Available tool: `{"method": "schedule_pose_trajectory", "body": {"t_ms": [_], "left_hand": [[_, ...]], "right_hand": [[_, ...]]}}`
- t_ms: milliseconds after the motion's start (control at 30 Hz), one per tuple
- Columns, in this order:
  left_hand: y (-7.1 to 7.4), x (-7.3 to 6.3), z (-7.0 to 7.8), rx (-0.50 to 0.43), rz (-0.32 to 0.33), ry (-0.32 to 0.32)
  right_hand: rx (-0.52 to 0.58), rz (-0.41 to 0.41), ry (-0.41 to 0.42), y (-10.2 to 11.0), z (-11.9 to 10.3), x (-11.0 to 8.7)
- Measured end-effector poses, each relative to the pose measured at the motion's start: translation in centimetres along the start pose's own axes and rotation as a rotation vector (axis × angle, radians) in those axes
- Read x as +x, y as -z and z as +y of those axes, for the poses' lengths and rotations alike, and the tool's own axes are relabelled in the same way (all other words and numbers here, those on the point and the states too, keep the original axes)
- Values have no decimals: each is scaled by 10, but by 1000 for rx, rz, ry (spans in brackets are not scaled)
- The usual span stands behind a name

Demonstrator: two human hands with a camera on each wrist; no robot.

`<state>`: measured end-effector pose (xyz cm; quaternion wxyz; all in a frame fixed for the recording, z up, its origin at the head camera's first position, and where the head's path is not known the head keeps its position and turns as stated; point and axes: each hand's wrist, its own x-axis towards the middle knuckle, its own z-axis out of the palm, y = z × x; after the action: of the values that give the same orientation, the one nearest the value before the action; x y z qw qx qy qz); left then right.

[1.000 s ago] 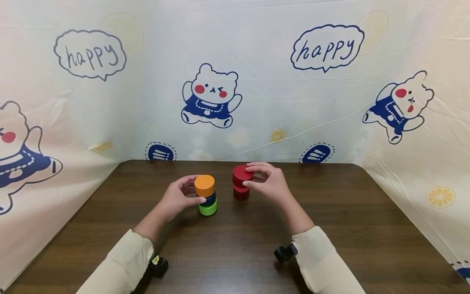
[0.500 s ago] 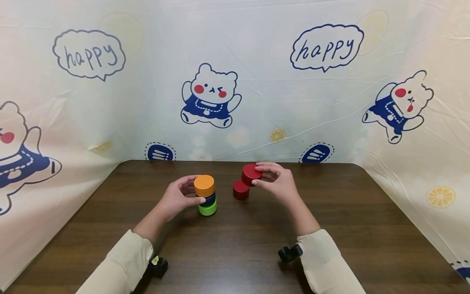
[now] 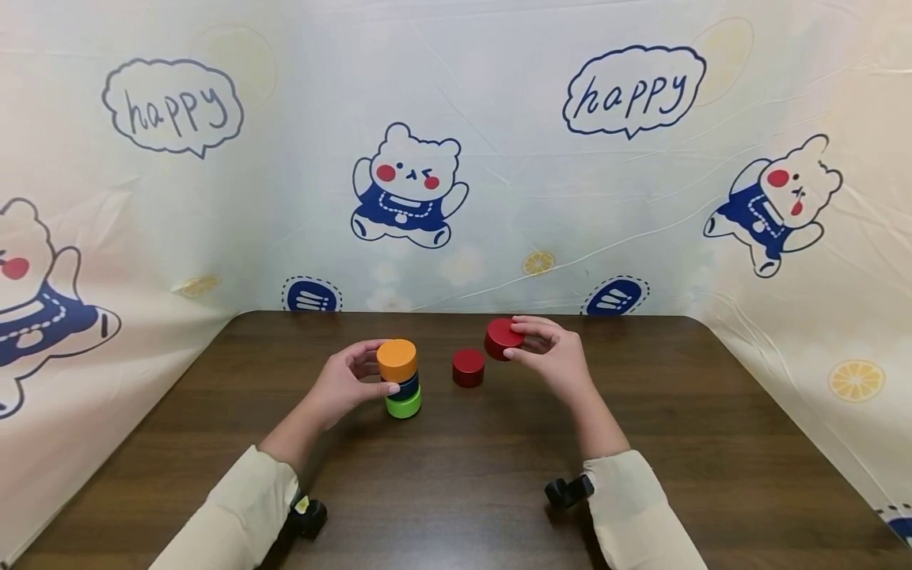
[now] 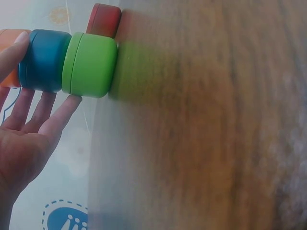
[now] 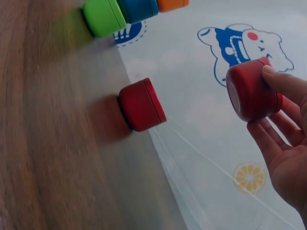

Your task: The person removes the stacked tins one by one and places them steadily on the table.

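Observation:
My left hand (image 3: 342, 389) holds a stack of three small lidded jars, its thumb on the dark blue jar (image 4: 45, 60) in the middle. An orange jar (image 3: 397, 359) tops the stack, and a green jar (image 3: 403, 406) stands at its foot on the table. Fingers reach behind the stack in the head view. Pinched between thumb and fingers of my right hand (image 3: 559, 360) is a red jar (image 5: 249, 91), raised and slightly tilted, its underside showing in the right wrist view. Between the stack and that hand, a second red jar (image 3: 468, 368) stands upright on the table.
The brown wooden table (image 3: 456, 491) reaches back to a printed cloth (image 3: 499, 198) with bears and lettering, which also hangs at both sides. Black wrist devices (image 3: 309, 518) sit at both cream sleeves (image 3: 231, 507).
My right hand has lifted the red jar off the other red jar and carried it to the right. The left hand and its stack have stayed in place.

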<state>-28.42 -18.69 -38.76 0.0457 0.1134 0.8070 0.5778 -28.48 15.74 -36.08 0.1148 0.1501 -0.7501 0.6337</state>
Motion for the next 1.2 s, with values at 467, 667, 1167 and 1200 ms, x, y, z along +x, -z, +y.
{"method": "schedule_pose_trajectory", "body": {"t_ms": [467, 667, 1167, 1200], "left_hand": [[0, 2, 0, -10, -7, -9], [0, 1, 0, -11, -1, -2], [1, -2, 1, -5, 0, -5], [1, -2, 1, -4, 1, -5]], "right_hand": [[-93, 67, -79, 18, 17, 4], [-167, 61, -131, 21, 23, 4], [-204, 39, -269, 24, 52, 2], [-209, 37, -274, 24, 54, 2]]}}
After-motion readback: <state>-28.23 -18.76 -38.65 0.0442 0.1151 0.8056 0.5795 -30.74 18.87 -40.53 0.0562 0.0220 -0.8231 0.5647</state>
